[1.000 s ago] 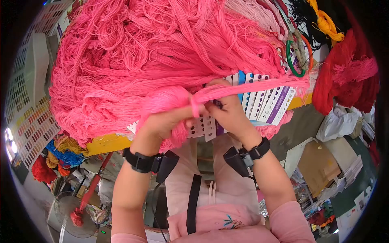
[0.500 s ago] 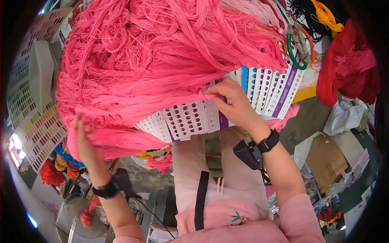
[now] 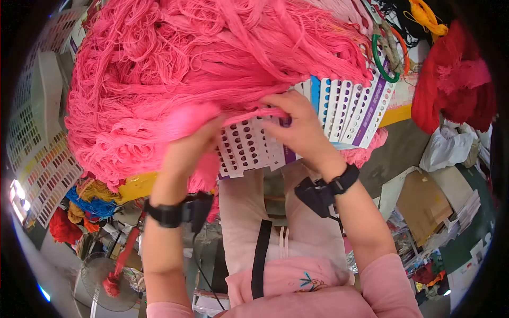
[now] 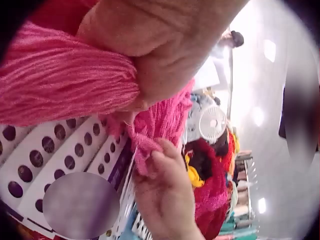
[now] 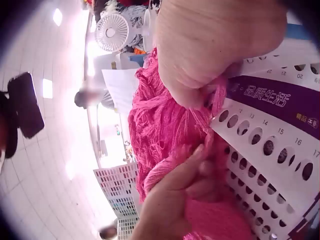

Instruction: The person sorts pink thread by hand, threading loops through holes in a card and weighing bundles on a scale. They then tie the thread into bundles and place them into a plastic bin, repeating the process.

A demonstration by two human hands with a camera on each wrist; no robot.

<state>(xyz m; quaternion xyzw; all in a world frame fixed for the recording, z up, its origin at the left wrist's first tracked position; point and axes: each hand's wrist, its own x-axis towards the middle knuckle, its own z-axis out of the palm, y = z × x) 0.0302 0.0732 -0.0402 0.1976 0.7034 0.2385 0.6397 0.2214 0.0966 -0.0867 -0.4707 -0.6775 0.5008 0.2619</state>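
Observation:
A thick skein of pink thread (image 5: 165, 172) runs through my left hand (image 3: 192, 146), whose fingers curl round it near its gathered end. To the right, my right hand (image 3: 299, 127) pinches the narrow looped end of the pink skein (image 4: 146, 149) between thumb and fingers. The strand stretches between both hands, just above white cards with rows of holes (image 3: 241, 140). Behind the hands rises a large heap of loose pink thread (image 3: 175, 58). In the right wrist view, purple bands with print cross the hole-punched cards (image 5: 267, 145).
At the right, a green ring (image 3: 377, 58) lies by the heap, and dark red skeins (image 3: 450, 90) hang past the table's yellow edge (image 3: 398, 115). Colour sample charts (image 3: 45, 169) stand at the left. A fan (image 3: 110, 281) is at lower left.
My left hand first swept left along the skein with spread fingers, then came back toward the middle and now grips it. My right hand has stayed near the same spot, holding the end.

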